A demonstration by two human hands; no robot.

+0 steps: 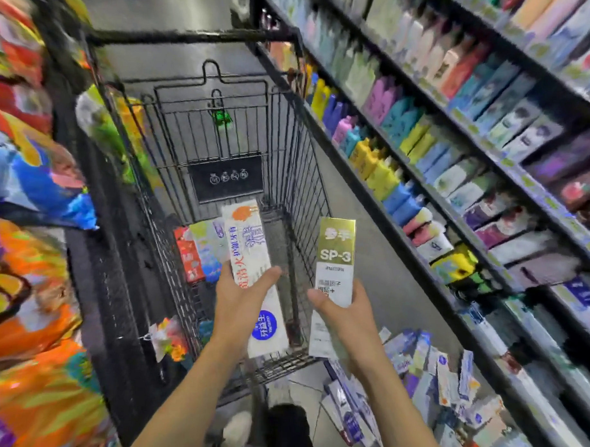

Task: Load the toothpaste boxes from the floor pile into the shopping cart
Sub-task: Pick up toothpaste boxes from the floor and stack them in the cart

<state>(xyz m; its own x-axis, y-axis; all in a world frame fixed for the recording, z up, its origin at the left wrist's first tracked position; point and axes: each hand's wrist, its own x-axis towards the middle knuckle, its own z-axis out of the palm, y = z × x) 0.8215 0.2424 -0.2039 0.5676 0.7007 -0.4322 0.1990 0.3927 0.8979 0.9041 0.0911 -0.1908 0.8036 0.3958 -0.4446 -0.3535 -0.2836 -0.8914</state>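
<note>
A long shelf rack of coloured boxes runs down the right side of the aisle, and a bank of bright, blurred packages crowds the left, leaving a narrow lane of grey floor between them. The black wire shopping cart fills most of that lane; its left wall sits close against the left-hand display, while a strip of bare floor stays open between its right wall and the shelf rack's lower edge. Inside the cart, near the left wall, lie a red box and a pale multicoloured box, with open wire bottom to their right. On the floor at lower right, against the foot of the shelves and just beside the cart's near right corner, lies the floor pile of toothpaste boxes, mostly white and blue, heaped at mixed angles. The left hand grasps a white toothpaste box with a blue circle near its lower end, held lengthwise above the cart's near rim with its far end over the basket. The right hand grasps a gold-topped box marked SP-3, held upright just outside the cart's right wall, above the pile. The two boxes are apart, with the cart's right wall between them.
</note>
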